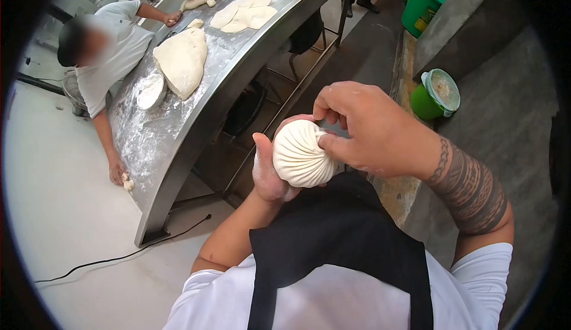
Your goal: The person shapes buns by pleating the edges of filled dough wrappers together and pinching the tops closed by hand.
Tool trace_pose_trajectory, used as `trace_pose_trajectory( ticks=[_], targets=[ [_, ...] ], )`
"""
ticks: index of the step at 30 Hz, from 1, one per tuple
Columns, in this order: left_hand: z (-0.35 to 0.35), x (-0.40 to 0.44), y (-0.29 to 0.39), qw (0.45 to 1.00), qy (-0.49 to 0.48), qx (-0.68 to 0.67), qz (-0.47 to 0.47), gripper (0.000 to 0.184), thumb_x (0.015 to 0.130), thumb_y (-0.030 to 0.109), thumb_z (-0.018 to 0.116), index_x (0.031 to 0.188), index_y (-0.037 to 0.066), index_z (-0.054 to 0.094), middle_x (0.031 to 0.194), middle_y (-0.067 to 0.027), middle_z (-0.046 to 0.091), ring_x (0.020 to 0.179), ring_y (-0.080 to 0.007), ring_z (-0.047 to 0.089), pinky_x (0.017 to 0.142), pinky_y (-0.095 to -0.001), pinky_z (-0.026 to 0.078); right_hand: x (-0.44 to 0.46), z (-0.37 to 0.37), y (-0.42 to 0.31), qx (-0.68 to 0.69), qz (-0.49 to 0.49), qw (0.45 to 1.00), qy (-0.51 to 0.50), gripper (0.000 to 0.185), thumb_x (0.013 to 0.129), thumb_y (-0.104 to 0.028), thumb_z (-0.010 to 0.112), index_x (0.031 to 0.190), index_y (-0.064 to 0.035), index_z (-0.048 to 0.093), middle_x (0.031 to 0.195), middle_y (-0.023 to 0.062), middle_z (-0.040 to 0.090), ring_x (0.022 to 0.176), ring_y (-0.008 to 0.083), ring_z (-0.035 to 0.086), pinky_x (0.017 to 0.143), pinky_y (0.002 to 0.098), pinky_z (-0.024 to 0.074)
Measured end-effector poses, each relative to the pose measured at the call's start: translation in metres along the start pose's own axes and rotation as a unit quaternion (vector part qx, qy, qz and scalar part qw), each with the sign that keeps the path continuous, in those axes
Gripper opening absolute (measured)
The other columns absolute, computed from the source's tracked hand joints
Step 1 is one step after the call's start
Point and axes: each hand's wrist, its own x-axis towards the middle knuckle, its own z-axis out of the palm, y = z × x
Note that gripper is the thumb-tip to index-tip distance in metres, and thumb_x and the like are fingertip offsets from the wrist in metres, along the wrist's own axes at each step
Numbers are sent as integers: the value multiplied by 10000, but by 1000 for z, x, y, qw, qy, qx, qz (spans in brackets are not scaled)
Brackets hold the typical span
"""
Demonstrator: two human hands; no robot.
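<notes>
A round, pale dough bun (302, 154) with fine pleats running to one side is in front of my black apron. My left hand (269, 175) cups it from beneath, thumb up along its left edge. At the bun's right side, my right hand (377, 134) pinches the gathered dough between thumb and forefinger, its other fingers curled in. The bun's underside and most of my left fingers are hidden behind it.
Left of me stands a floured steel table (223, 62) bearing a large dough slab (184, 62), flatter dough pieces (244, 13) and a flour bowl (152, 91). A co-worker (119, 44) leans over it. Green buckets (425, 101) are at right; a cord (119, 260) crosses the floor.
</notes>
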Motion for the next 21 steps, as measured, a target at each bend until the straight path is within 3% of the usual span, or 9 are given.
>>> trace_pose_trajectory(
  ticks=[3,6,8,12,15,18,21],
  targets=[
    [0,1,0,1000,-15,-2,-3,1070,857,901,270,1506,52,321,1339,-176,569,1080,-310,685,725,-431,646,1,-4,2,7,8,998,-70,150,819,-115,693,856,21,642,778,165,632,699,318,631,654,398,511],
    [7,0,3,999,-20,21,24,1105,854,904,280,1509,15,330,1345,-182,564,1102,-311,673,764,-441,629,4,-9,-1,-4,12,997,-75,165,831,-129,648,831,36,650,773,240,646,772,424,659,715,464,532],
    [8,-1,2,999,-15,19,45,1106,868,892,277,1508,-8,337,1349,-185,563,1131,-310,659,817,-443,611,2,-7,4,-12,25,997,-75,146,829,-114,656,819,30,632,762,215,631,711,392,636,665,441,512],
    [-8,7,-7,994,5,72,87,1085,891,876,276,1522,-5,327,1444,-201,516,1321,-340,546,1088,-493,479,1,5,13,-19,15,998,-61,139,826,-103,667,806,26,618,763,196,633,686,382,622,645,437,503],
    [-1,9,-9,994,31,46,97,1050,917,852,251,1507,-11,351,1428,-206,527,1297,-342,564,1092,-495,475,4,5,9,-23,26,998,-55,128,823,-92,679,824,23,620,772,188,641,696,383,628,651,434,510],
    [-2,7,4,1000,-3,-2,12,1029,929,840,232,1488,-10,388,1429,-214,526,1285,-353,574,1074,-527,482,9,1,-1,-34,-21,999,-4,109,823,-74,687,846,10,621,780,183,647,716,378,641,660,427,518],
    [21,5,26,992,49,-94,-71,944,982,773,205,1399,-25,488,1276,-217,625,1155,-342,649,1005,-466,533,15,-7,-9,-36,-52,997,-53,88,824,-51,681,876,-7,625,786,168,645,728,364,651,660,419,519]
  ],
)
